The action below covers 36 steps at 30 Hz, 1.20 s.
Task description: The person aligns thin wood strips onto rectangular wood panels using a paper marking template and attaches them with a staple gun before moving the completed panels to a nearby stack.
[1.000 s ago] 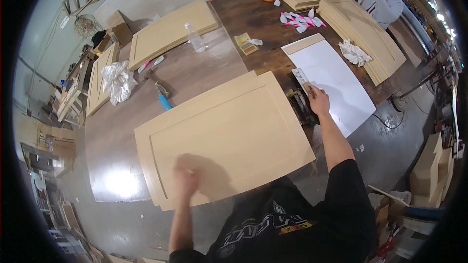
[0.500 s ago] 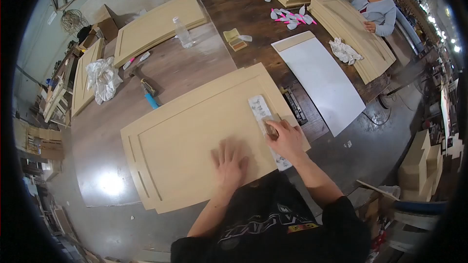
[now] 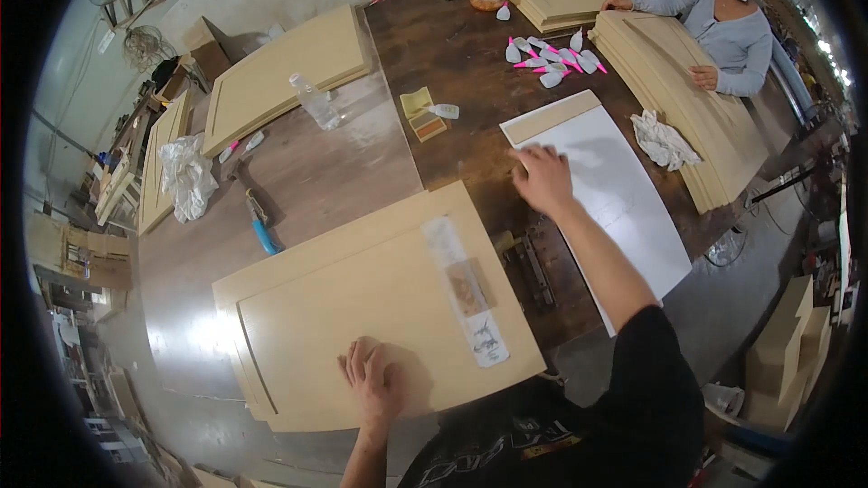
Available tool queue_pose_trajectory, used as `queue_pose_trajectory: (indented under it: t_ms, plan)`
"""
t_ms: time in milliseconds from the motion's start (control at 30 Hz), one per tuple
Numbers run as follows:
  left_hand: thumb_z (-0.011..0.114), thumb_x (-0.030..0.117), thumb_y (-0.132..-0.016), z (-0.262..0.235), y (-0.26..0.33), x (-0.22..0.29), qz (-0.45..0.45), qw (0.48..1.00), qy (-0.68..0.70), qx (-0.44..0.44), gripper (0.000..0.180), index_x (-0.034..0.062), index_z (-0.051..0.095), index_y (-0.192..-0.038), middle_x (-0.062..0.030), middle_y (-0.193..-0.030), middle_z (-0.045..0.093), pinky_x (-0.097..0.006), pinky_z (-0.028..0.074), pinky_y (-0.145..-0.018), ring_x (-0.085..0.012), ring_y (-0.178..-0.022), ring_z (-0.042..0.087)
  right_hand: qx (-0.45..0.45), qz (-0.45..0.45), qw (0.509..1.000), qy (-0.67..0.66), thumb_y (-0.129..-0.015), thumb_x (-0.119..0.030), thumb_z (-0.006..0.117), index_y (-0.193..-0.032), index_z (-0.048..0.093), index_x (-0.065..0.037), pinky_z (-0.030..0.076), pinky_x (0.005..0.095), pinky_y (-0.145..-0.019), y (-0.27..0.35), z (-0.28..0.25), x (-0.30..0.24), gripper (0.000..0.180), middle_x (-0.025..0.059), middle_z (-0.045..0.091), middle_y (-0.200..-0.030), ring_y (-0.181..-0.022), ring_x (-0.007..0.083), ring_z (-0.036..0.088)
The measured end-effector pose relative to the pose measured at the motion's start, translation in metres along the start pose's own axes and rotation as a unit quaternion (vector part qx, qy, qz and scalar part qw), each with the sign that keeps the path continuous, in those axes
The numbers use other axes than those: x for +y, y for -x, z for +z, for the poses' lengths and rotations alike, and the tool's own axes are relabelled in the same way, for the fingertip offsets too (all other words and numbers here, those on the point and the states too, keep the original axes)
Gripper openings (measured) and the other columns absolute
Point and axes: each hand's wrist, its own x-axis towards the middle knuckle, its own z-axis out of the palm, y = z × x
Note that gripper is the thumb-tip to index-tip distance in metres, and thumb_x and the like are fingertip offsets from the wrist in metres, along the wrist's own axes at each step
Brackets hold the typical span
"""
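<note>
Cabinet door panel (image 3: 362, 307) lies flat on the desk (image 3: 344, 172) with a sandpaper strip (image 3: 466, 289) resting on it, the left hand (image 3: 375, 380) pressed flat near its front edge, the right hand (image 3: 542, 176) hovering, seemingly open-fingered, beside the white sheet (image 3: 624, 199).

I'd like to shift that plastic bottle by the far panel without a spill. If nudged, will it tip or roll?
The bottle stands upright and is tall for its narrow base, so a push near the top would probably tip it. It looks clear and mostly empty, so likely light. Once on its side, its round body could roll across the table.
</note>
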Motion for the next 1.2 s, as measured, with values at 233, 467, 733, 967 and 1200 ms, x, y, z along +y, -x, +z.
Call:
queue_pose_trajectory:
  t_ms: [233, 467, 733, 967, 1200]
  plan:
    - [0.067, 0.016, -0.089, 0.016, -0.005, -0.002, -0.046, 0.998, -0.027, 0.036, 0.037, 0.0088, 0.068, -0.126, -0.0208, -0.146, 0.056, -0.066, 0.027, -0.121, -0.0438, -0.140, 0.048, -0.086, -0.067, 0.988, 0.110, -0.080, -0.019, 0.076, -0.136, 0.066, -0.023, 0.030, 0.0569, -0.121, -0.103, 0.067, 0.125, 0.057, 0.0029, 0.060, -0.139, -0.139, 0.0327, 0.046]
    - [0.066, 0.018, -0.091, 0.012, -0.009, 0.008, -0.042, 0.998, -0.022, 0.034, 0.036, 0.0099, 0.069, -0.126, -0.0203, -0.146, 0.057, -0.065, 0.028, -0.121, -0.0432, -0.139, 0.050, -0.219, -0.141, 0.962, 0.085, -0.075, -0.034, 0.080, -0.129, 0.069, -0.022, 0.030, 0.0514, -0.120, -0.062, 0.005, 0.128, 0.056, 0.0053, 0.065, -0.123, -0.127, 0.0271, 0.057]
    - [0.065, 0.016, -0.093, -0.003, -0.001, 0.026, -0.041, 0.998, -0.039, 0.036, 0.035, 0.0069, 0.068, -0.126, -0.0199, -0.143, 0.059, -0.061, 0.034, -0.119, -0.0425, -0.139, 0.051, 0.011, 0.078, 0.921, -0.381, -0.093, -0.027, 0.073, -0.128, 0.068, -0.003, 0.058, 0.0324, -0.077, 0.044, -0.071, 0.087, 0.042, 0.0084, 0.071, -0.101, -0.081, 0.0179, 0.070]
    - [0.075, 0.016, -0.097, -0.022, -0.048, 0.143, -0.020, 0.903, 0.415, -0.114, 0.057, 0.0008, 0.054, -0.148, -0.0193, -0.141, 0.064, -0.043, 0.050, -0.109, -0.0342, -0.130, 0.062, -0.027, 0.144, 0.765, -0.627, -0.098, -0.017, 0.066, -0.135, 0.062, 0.002, 0.056, 0.0305, -0.086, 0.138, -0.074, -0.087, 0.041, 0.0070, 0.071, -0.108, -0.096, 0.0138, 0.068]
    - [0.079, 0.015, -0.095, -0.041, -0.044, 0.124, -0.095, 0.831, 0.509, -0.201, 0.073, -0.0024, 0.042, -0.157, -0.0172, -0.125, 0.069, -0.037, 0.060, -0.091, -0.0253, -0.106, 0.072, -0.118, 0.072, 0.734, -0.665, -0.102, -0.020, 0.064, -0.133, 0.063, 0.003, 0.049, 0.0303, -0.097, 0.168, -0.083, -0.159, 0.038, 0.0036, 0.069, -0.119, -0.110, 0.0122, 0.062]
